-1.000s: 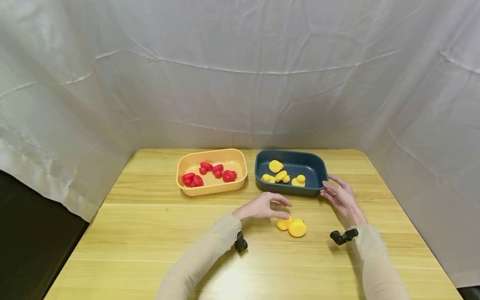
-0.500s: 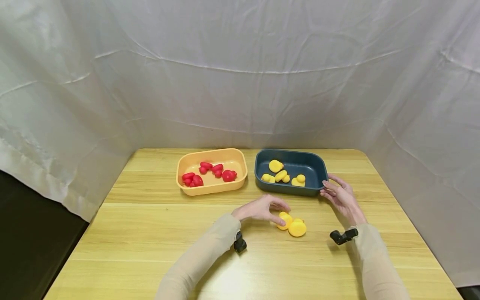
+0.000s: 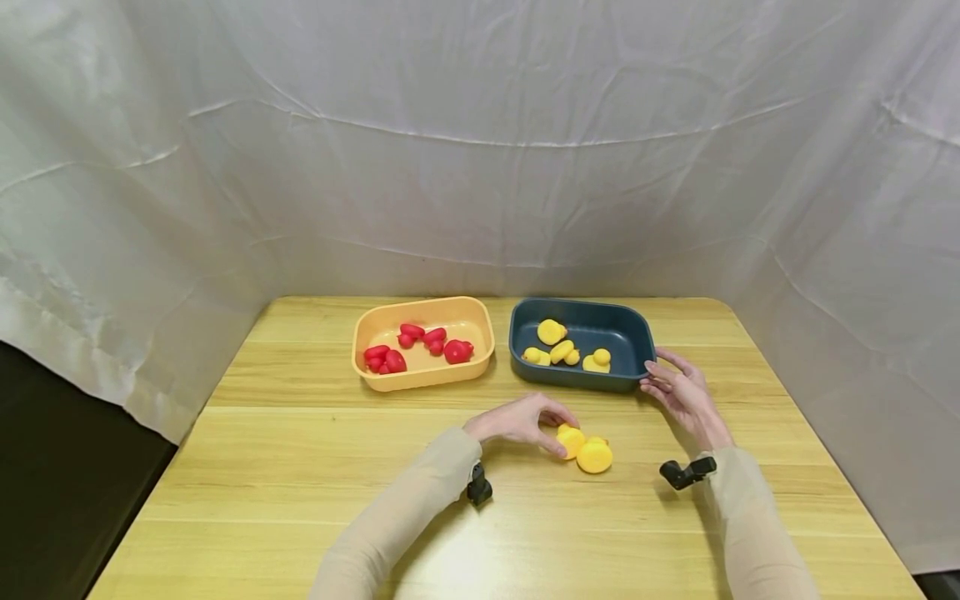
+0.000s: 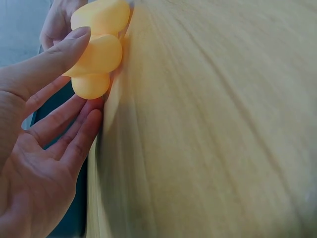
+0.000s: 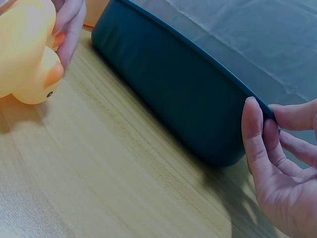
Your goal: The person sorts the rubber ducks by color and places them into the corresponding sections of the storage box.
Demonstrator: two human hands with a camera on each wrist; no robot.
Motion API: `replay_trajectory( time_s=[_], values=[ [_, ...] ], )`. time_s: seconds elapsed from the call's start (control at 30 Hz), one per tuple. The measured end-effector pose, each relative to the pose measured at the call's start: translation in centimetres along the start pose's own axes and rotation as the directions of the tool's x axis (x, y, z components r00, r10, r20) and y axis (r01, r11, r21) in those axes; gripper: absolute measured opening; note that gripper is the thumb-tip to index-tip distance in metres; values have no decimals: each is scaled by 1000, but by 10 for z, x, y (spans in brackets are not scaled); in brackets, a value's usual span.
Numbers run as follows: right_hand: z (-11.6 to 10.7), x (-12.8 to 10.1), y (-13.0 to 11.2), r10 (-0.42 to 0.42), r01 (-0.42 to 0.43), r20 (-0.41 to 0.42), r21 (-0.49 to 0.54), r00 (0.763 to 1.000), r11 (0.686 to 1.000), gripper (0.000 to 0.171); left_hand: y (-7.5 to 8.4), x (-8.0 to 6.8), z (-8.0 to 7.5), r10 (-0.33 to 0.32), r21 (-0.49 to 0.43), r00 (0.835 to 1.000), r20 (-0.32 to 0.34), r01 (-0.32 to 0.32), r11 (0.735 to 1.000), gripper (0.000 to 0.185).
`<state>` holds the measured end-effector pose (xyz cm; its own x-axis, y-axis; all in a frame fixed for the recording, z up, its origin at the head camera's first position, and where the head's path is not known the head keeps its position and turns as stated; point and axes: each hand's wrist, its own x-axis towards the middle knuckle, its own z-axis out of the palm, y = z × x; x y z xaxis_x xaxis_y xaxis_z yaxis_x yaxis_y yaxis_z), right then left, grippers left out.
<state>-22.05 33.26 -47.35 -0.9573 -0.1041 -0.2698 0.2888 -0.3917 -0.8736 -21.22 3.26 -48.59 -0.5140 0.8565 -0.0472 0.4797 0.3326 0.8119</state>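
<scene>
My left hand (image 3: 521, 419) curls its thumb and fingers round a yellow rubber duck (image 3: 572, 442) on the table. In the left wrist view the thumb lies against one side of this duck (image 4: 101, 54), with fingertips at its other side. A second yellow rubber duck (image 3: 595, 456) lies right beside it, tipped over. My right hand (image 3: 682, 398) pinches the near right corner of a dark blue bin (image 3: 577, 378). The right wrist view shows thumb and fingers on either side of the rim of this bin (image 5: 168, 84). Several yellow ducks (image 3: 552, 332) lie inside it.
Left of the blue bin stands a light orange bin (image 3: 427, 382) holding several red rubber ducks (image 3: 458, 352). Both bins are near the far edge of the wooden table (image 3: 300, 467). A pale cloth curtain (image 3: 465, 183) hangs behind and at both sides.
My left hand has lowered slightly and closed round the nearer yellow duck, which has shifted a little. The right hand and both bins have stayed put.
</scene>
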Motion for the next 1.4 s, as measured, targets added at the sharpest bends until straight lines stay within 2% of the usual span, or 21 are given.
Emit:
replay_trajectory(
  time_s=[0.43,0.77,1.1,1.3,1.4],
  values=[
    [-1,1,1,1,-1,-3,-5,1000,1000,69,4,-2,-1,5,12,1000,5,-5,1000,46],
    [-1,0,0,-4,4,6,-7,1000,1000,69,5,-2,-7,30,32,999,-33,-29,999,51],
    [-1,1,2,3,-3,-6,-11,1000,1000,68,9,-1,-13,47,-64,989,-138,-57,996,50],
    [-1,1,2,3,-3,-3,-4,1000,1000,69,14,-1,-18,73,-71,979,-190,-87,994,48],
    [-2,1,2,1,-1,1,-3,1000,1000,69,22,-3,-21,82,-73,974,-212,-99,992,47]
  ],
)
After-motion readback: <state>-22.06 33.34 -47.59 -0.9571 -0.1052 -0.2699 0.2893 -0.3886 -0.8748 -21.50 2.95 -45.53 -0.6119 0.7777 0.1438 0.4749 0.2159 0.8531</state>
